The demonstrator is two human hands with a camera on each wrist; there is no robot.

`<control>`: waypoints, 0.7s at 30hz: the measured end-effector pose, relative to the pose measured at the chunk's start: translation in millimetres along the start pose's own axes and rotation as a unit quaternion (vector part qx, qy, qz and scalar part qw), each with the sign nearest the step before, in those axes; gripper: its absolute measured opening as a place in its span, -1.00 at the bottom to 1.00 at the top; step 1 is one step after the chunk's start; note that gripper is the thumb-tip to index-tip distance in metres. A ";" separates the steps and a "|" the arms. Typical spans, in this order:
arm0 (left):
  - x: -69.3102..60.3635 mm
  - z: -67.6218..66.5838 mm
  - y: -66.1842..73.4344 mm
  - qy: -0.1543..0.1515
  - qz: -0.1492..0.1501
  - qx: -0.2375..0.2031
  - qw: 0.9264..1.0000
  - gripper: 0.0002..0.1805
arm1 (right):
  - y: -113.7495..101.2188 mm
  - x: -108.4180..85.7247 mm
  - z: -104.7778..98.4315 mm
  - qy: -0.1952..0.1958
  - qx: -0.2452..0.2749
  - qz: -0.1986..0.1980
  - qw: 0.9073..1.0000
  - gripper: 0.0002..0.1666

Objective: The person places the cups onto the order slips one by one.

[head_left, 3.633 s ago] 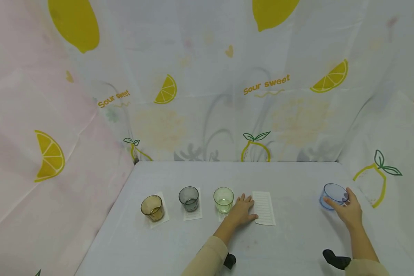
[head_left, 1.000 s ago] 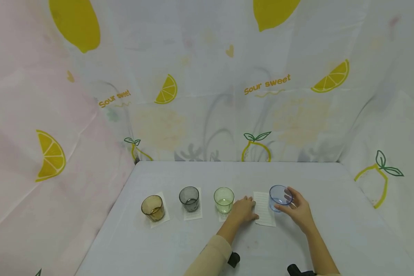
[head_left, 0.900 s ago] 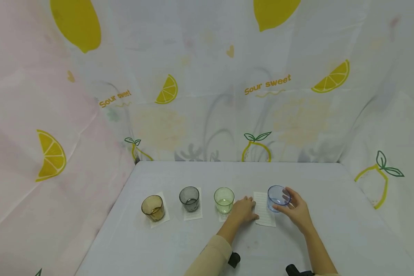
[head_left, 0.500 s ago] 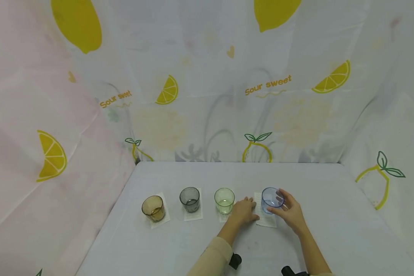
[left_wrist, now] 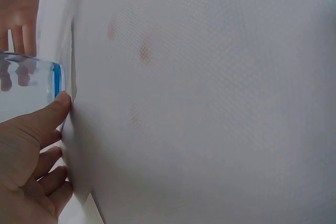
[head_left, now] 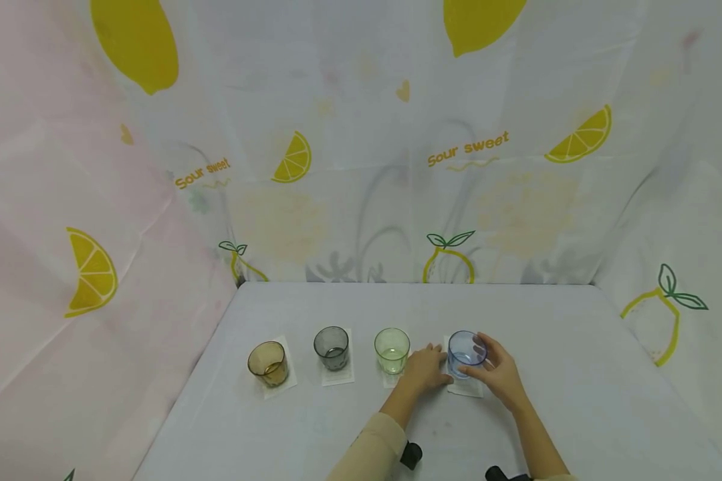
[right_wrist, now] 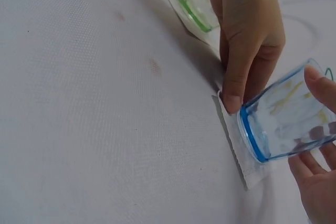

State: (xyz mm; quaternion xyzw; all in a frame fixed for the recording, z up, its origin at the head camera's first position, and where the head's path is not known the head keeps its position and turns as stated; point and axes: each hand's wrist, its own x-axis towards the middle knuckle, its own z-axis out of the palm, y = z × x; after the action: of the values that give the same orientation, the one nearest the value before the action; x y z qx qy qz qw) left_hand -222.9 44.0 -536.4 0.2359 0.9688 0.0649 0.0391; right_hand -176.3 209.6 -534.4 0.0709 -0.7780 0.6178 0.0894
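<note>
My right hand (head_left: 501,375) holds a blue glass (head_left: 457,354) by its side, thumb and fingers around it. The glass stands upright over a white lined paper slip (head_left: 470,389), its base on or very close to the slip. My left hand (head_left: 422,369) rests at the slip's left edge, fingers spread down on the table. Seen in the right wrist view, that left thumb presses the slip's edge beside the base of the blue glass (right_wrist: 281,116). Just left of this hand is a green glass (head_left: 391,349) on its own slip, partly hidden in the right wrist view.
Farther left, a grey glass (head_left: 332,349) and an amber glass (head_left: 268,364) each stand on a paper slip. A white cloth covers the table (head_left: 301,434). Lemon-printed sheets (head_left: 361,200) hang behind and at the sides. Black devices (head_left: 412,455) sit at both wrists.
My right hand has carried the blue glass leftward from the table's far right to over the fourth paper slip. The left hand has stayed almost still at the slip's edge.
</note>
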 end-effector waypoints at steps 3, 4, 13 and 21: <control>0.6 0.6 0.3 -0.003 -0.004 -0.005 1.000 -0.40 | 1.1 -0.6 2.4 0.000 0.009 -0.002 1.000 -0.10; 0.9 0.7 0.4 -0.004 -0.005 -0.005 1.000 -0.40 | 1.7 -0.5 3.0 -0.001 0.010 -0.001 1.000 -0.10; 3.2 4.0 0.1 -0.003 -0.007 -0.001 1.000 -0.39 | 3.0 0.6 4.0 0.000 -0.006 0.003 1.000 -0.10; 1.6 3.8 0.5 -0.003 -0.008 -0.007 1.000 -0.40 | 0.0 -2.2 3.9 -0.006 -0.007 -0.009 1.000 -0.11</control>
State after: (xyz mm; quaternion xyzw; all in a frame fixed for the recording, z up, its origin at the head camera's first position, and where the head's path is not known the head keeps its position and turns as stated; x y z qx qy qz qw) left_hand -223.7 45.7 -540.2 0.2278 0.9701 0.0705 0.0446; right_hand -174.4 205.8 -535.7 0.0805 -0.7820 0.6114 0.0910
